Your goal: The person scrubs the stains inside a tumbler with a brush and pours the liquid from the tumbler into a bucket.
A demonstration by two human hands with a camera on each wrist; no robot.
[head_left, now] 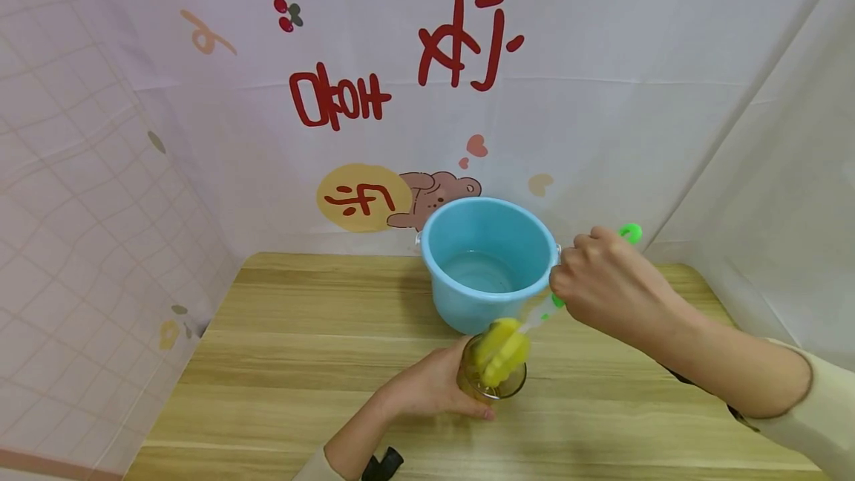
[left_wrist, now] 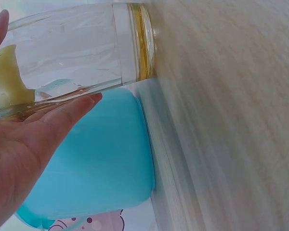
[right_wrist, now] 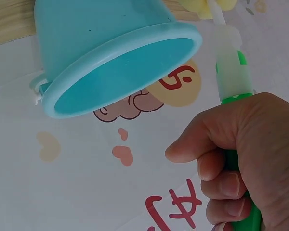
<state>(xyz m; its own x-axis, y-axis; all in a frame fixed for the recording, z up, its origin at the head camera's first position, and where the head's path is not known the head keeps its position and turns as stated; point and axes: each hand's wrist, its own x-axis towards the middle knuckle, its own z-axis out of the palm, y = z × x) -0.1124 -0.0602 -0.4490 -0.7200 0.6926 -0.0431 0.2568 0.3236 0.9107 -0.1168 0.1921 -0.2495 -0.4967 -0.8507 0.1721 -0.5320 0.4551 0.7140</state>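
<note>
My left hand [head_left: 430,384] holds a clear amber-tinted glass [left_wrist: 77,48], thumb on one side and fingers along the other. In the left wrist view the glass stands with its thick base at the wooden tabletop [left_wrist: 221,96]. My right hand [head_left: 604,280] grips the green handle [right_wrist: 248,219] of a sponge bottle brush, fist wrapped round it and thumb along the side. The brush's yellow sponge head [head_left: 505,351] is at the mouth of the glass and partly inside it, slightly blurred. The brush's white neck [right_wrist: 233,72] slants down from my fist.
A light blue bucket [head_left: 461,310] stands just behind the glass, with some clear water [head_left: 477,271] at its bottom. Behind it hangs a white printed cloth [head_left: 601,95]; another cloth with a grid pattern [head_left: 67,206] hangs at the left.
</note>
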